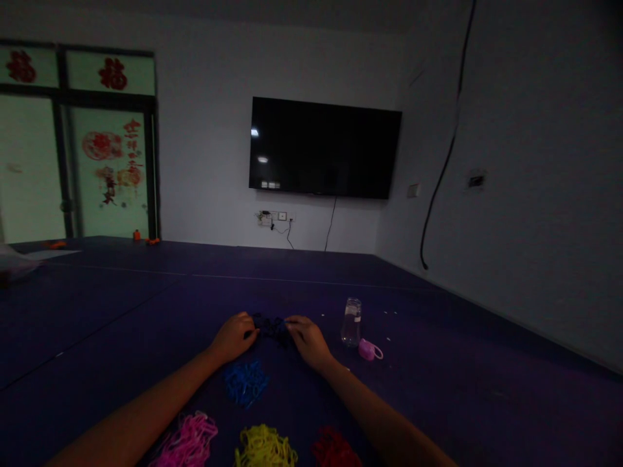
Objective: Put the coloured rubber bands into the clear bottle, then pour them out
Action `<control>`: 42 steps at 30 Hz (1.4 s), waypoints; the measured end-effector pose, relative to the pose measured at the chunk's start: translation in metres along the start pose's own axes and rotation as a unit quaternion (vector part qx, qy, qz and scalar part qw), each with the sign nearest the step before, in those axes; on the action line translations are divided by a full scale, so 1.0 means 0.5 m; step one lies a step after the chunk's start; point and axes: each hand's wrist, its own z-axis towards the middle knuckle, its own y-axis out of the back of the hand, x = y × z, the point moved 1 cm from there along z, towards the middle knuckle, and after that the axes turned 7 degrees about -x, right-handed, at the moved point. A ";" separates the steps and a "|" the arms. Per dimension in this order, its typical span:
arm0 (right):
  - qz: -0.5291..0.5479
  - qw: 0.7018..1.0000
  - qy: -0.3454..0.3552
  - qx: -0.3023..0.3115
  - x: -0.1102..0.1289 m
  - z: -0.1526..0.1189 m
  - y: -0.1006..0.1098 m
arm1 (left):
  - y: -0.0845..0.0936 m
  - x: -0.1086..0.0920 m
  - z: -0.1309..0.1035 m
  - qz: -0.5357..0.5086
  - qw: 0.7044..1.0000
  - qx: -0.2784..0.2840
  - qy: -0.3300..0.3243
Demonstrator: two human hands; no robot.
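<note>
So there's a dark little pile of bands (270, 329) on the purple table (165, 311), sitting right between the two hands. The left hand (236, 336) is at its left edge with the fingers curled in, and the right hand (307, 338) is at the other edge, fingertips down by the pile. It's pretty dim, so I honestly can't tell if either one is pinching a band or just touching the heap. Closer in there's a blue pile (246, 383), near the left forearm, and nearer still it's a row: pink pile (187, 444) on the left, yellow pile (267, 446) in the middle, red pile (335, 449) on the right. Off past the right hand stands a clear bottle (351, 324), with a pink cap (367, 350) just beside it.
</note>
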 end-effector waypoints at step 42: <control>0.292 0.930 -0.193 0.107 0.073 -0.033 -0.089 | -0.006 0.102 -0.013 -0.121 0.913 -0.144 0.363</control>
